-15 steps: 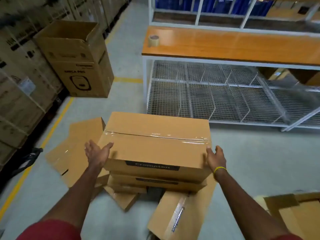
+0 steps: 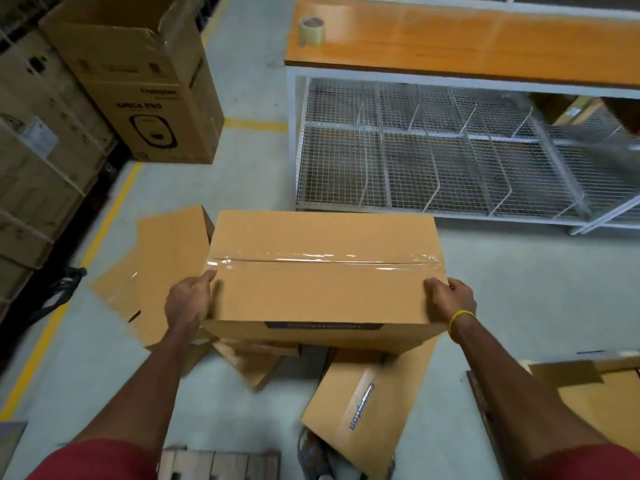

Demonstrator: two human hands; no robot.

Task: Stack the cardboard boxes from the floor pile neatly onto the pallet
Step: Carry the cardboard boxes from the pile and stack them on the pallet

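A brown cardboard box (image 2: 322,271), sealed along its top with clear tape, is in front of me over the floor pile. My left hand (image 2: 188,301) grips its left end, thumb on the top edge. My right hand (image 2: 450,299), with a yellow band at the wrist, grips its right end. Beneath it lie more boxes of the pile (image 2: 249,362); one (image 2: 367,403) leans toward me and another (image 2: 162,271) lies flat on the left. The wooden slats of a pallet (image 2: 218,464) show at the bottom edge.
A white workbench with an orange top (image 2: 467,43) and wire-mesh shelves (image 2: 433,161) stands ahead on the right, a tape roll (image 2: 311,29) on its corner. A tall open carton (image 2: 138,84) stands at the left. Stacked cartons (image 2: 34,168) line the far left behind a yellow floor line (image 2: 69,289). Cardboard (image 2: 588,393) lies at right.
Both hands have closed onto the ends of the top box, from open palms beside it. The box now looks closer and higher over the pile, and my view has tipped further down.
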